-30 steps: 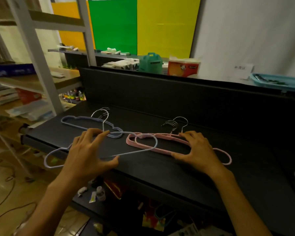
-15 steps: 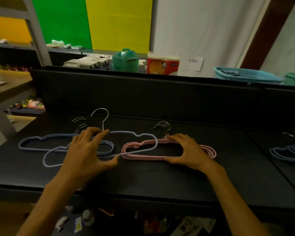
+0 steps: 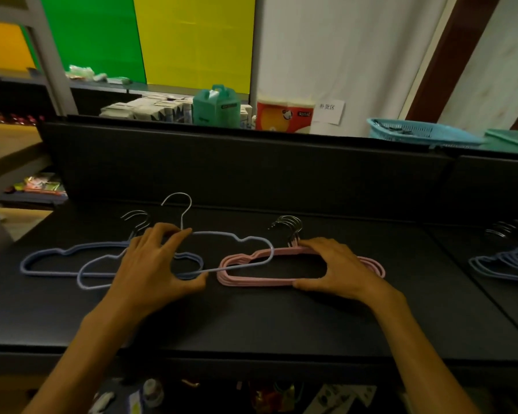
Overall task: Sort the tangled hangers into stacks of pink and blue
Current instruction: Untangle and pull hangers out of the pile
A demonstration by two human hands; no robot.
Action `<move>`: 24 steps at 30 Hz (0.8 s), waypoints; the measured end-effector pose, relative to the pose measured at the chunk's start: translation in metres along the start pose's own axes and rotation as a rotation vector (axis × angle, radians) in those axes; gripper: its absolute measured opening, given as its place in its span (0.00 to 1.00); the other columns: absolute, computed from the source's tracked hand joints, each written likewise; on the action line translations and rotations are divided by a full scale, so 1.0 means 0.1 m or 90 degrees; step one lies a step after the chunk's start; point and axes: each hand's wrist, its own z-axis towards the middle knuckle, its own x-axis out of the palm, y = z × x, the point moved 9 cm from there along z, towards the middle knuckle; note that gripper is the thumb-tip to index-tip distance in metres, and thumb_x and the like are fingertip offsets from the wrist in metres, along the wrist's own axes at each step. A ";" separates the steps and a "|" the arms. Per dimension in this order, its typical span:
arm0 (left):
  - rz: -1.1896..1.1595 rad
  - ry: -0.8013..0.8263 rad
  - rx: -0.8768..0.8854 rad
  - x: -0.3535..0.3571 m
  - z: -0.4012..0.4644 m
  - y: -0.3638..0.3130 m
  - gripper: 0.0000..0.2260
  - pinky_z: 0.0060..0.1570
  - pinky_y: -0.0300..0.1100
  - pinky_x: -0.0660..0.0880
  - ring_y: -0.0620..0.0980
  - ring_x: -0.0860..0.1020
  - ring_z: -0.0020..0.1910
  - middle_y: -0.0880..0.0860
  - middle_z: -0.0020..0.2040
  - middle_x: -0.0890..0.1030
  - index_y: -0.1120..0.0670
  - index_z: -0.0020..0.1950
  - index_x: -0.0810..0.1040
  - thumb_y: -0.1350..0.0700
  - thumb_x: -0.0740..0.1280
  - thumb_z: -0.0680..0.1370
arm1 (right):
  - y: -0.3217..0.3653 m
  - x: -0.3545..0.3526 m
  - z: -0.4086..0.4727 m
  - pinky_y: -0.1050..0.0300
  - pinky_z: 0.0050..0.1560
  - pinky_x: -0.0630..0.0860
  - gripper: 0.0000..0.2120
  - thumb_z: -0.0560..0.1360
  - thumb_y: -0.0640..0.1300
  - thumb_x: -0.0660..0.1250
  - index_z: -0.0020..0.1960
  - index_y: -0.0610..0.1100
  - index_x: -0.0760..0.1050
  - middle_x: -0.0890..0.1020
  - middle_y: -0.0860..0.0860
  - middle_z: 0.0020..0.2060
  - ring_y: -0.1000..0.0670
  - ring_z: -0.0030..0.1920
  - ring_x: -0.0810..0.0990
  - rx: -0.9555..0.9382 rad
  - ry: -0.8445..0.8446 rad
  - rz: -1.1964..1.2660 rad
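Observation:
A pale blue hanger point(image 3: 240, 239) lies across the black table point(image 3: 281, 318), its right end over the pink stack point(image 3: 251, 280) and its left end over the blue stack point(image 3: 42, 264). My left hand point(image 3: 159, 264) grips it, fingers on the top bar by the hook, thumb on the bottom bar. My right hand point(image 3: 338, 267) rests spread on the pink stack, fingers near the metal hooks point(image 3: 287, 225), thumb at the lower bar.
A tangle of mostly blue hangers point(image 3: 503, 264) lies at the table's right edge. A black back panel point(image 3: 251, 168) walls the far side. Behind it stand a teal basket point(image 3: 416, 132), a green box point(image 3: 216, 106) and a tissue pack point(image 3: 281, 115).
The view has swung to the right, bringing the right-hand tangle into sight. Both hands keep the same hold on the pale blue hanger and the pink stack.

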 end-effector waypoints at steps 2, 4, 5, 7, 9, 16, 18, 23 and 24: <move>0.013 0.001 -0.017 -0.04 -0.01 0.06 0.42 0.68 0.50 0.61 0.53 0.62 0.69 0.52 0.71 0.60 0.47 0.74 0.61 0.35 0.71 0.66 | 0.09 -0.07 -0.01 0.51 0.70 0.61 0.37 0.68 0.67 0.65 0.73 0.57 0.58 0.61 0.54 0.72 0.51 0.71 0.60 -0.023 -0.057 -0.024; 0.021 0.008 -0.027 -0.08 -0.04 0.14 0.42 0.68 0.50 0.61 0.53 0.62 0.69 0.52 0.71 0.61 0.47 0.74 0.61 0.35 0.71 0.66 | 0.23 -0.14 -0.01 0.53 0.69 0.59 0.33 0.71 0.65 0.63 0.72 0.57 0.59 0.63 0.54 0.71 0.52 0.71 0.60 -0.048 -0.134 -0.064; 0.024 0.012 -0.032 -0.10 -0.05 0.20 0.42 0.67 0.50 0.61 0.53 0.62 0.69 0.52 0.71 0.61 0.47 0.74 0.61 0.33 0.71 0.65 | 0.31 -0.15 -0.01 0.54 0.69 0.58 0.32 0.72 0.65 0.63 0.72 0.56 0.60 0.64 0.54 0.71 0.52 0.71 0.60 -0.057 -0.160 -0.074; 0.031 0.013 -0.038 -0.16 -0.11 0.32 0.43 0.66 0.50 0.63 0.52 0.64 0.67 0.52 0.70 0.63 0.47 0.74 0.63 0.30 0.69 0.63 | 0.46 -0.11 0.03 0.54 0.70 0.57 0.29 0.73 0.63 0.62 0.72 0.56 0.61 0.64 0.54 0.71 0.52 0.71 0.60 -0.068 -0.177 -0.071; 0.028 0.011 -0.050 -0.22 -0.16 0.45 0.43 0.66 0.50 0.64 0.52 0.64 0.67 0.52 0.70 0.64 0.47 0.73 0.63 0.31 0.69 0.63 | 0.61 -0.07 0.08 0.55 0.71 0.54 0.29 0.74 0.63 0.61 0.72 0.56 0.60 0.64 0.54 0.72 0.52 0.72 0.59 -0.076 -0.182 -0.075; 0.038 0.040 -0.063 -0.30 -0.18 0.92 0.39 0.66 0.47 0.63 0.50 0.62 0.67 0.50 0.70 0.61 0.45 0.74 0.60 0.35 0.70 0.67 | 0.98 0.05 0.27 0.53 0.71 0.53 0.29 0.75 0.63 0.60 0.72 0.55 0.60 0.64 0.54 0.72 0.52 0.72 0.59 -0.067 -0.187 -0.080; 0.042 0.058 -0.055 -0.30 -0.15 1.04 0.39 0.65 0.46 0.63 0.50 0.62 0.66 0.50 0.69 0.61 0.44 0.74 0.60 0.34 0.69 0.67 | 1.06 0.10 0.31 0.54 0.71 0.53 0.29 0.75 0.62 0.60 0.72 0.55 0.60 0.65 0.53 0.72 0.52 0.72 0.60 -0.059 -0.191 -0.075; 0.024 0.098 -0.001 -0.25 0.02 1.24 0.40 0.65 0.45 0.63 0.49 0.62 0.65 0.49 0.69 0.61 0.45 0.74 0.59 0.33 0.69 0.67 | 1.21 0.15 0.31 0.54 0.70 0.56 0.28 0.74 0.61 0.62 0.71 0.54 0.63 0.68 0.52 0.70 0.51 0.71 0.63 -0.017 -0.237 -0.062; 0.022 0.109 0.012 -0.22 0.05 1.26 0.40 0.66 0.45 0.64 0.49 0.62 0.66 0.49 0.69 0.60 0.45 0.74 0.59 0.33 0.68 0.67 | 1.24 0.16 0.29 0.54 0.70 0.56 0.27 0.74 0.61 0.62 0.70 0.54 0.64 0.68 0.52 0.69 0.51 0.70 0.63 -0.009 -0.245 -0.063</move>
